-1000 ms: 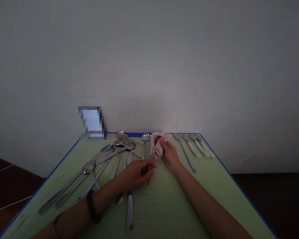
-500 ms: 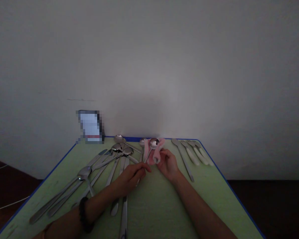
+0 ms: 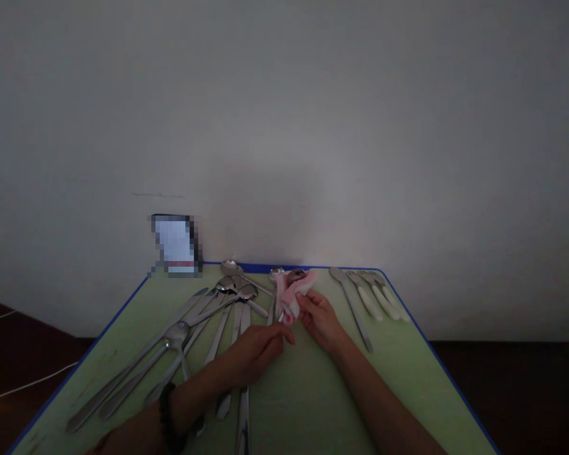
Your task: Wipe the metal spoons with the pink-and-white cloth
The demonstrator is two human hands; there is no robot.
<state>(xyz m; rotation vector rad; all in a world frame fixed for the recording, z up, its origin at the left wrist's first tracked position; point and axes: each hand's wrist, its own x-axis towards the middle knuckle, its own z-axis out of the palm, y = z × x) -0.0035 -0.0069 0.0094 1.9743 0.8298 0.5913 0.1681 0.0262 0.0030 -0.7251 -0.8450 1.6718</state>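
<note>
My left hand [image 3: 262, 351] is closed round the handle of a metal spoon [image 3: 296, 276], whose bowl points away toward the wall. Pinched in my right hand [image 3: 320, 318] is a pink and white cloth [image 3: 290, 302], wrapped about the spoon just below its bowl. Most of that spoon's handle is hidden by the cloth and my fingers. Just behind the cloth lies another spoon [image 3: 275, 273]. Left of my left hand, several spoons [image 3: 247, 291] and table knives [image 3: 215, 338] lie in an overlapping spread.
The green table [image 3: 313, 404] has a blue edge and stands against a grey wall. At the back left a phone [image 3: 176, 243] leans upright, its screen blurred. On the right lie a flat metal utensil [image 3: 353, 309] and several forks with white handles [image 3: 370, 303].
The cloth has come over the spoon's neck, where the spoon lay bare on top of it before. My right fingers press on the cloth. The whole view has shifted slightly.
</note>
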